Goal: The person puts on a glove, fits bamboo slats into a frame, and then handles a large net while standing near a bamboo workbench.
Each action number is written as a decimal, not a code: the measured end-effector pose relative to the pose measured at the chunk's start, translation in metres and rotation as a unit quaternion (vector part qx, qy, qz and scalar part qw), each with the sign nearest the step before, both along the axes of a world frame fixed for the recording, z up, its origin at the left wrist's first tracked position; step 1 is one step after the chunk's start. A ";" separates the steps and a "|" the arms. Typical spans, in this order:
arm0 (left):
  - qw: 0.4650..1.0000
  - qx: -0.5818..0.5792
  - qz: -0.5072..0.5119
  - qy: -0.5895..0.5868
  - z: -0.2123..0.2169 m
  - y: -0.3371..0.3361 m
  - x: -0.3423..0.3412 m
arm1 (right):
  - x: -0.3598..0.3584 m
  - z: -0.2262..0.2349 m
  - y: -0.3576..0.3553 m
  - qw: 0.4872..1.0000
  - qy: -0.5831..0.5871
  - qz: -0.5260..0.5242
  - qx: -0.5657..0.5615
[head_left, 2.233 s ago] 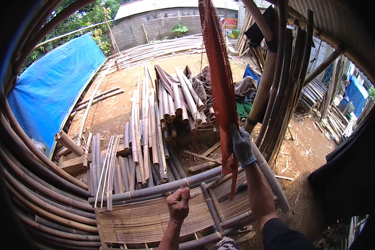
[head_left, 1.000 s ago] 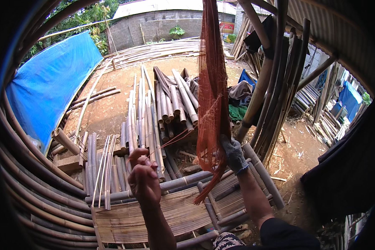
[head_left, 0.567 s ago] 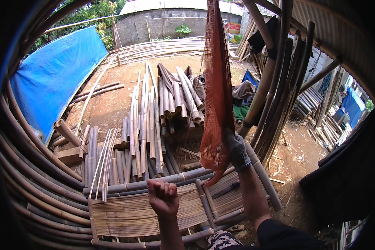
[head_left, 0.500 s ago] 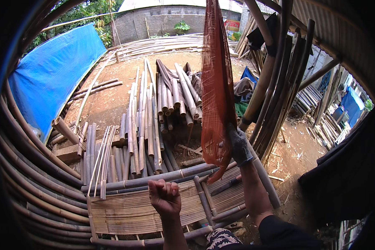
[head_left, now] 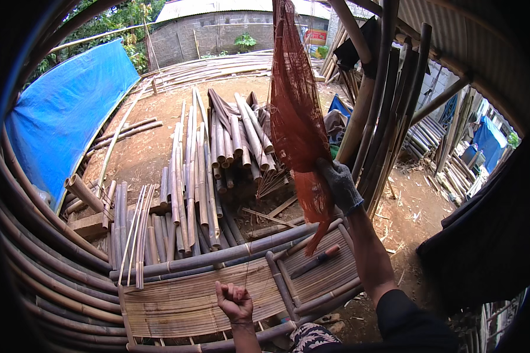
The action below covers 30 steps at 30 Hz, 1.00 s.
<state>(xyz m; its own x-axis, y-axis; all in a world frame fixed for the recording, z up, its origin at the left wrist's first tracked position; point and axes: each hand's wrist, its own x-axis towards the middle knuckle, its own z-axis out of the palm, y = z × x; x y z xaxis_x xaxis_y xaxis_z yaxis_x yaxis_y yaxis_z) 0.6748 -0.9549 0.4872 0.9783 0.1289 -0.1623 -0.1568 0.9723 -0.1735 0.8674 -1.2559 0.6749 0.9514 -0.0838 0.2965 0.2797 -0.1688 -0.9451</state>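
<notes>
Visibly frayed rust-red netting in the grey knit-gloved right hand

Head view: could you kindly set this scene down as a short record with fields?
Left hand: bare, curled; anything held is too thin to tell
Right hand: gloved, gripping the net low down
Net: reddish, hanging, its top out of frame
Bench: slatted, with an orange-handled tool lying on it
Beyond: bamboo poles, and a blue tarp at left

I count 1 net and 1 bench.
</notes>
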 end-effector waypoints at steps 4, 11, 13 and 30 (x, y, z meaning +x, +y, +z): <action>0.991 0.065 0.035 -0.114 0.026 0.048 0.037 | 0.002 0.004 0.010 0.999 0.008 0.003 0.034; 0.902 0.319 -0.278 -0.087 -0.024 0.097 -0.035 | 0.003 -0.034 -0.005 0.997 0.080 0.006 -0.010; 0.854 0.394 -0.336 0.036 -0.047 0.083 -0.055 | -0.002 -0.033 0.000 0.997 0.075 0.004 -0.004; 0.917 0.235 -0.321 0.040 -0.100 0.040 -0.041 | -0.003 -0.063 0.077 0.999 -0.023 0.023 0.044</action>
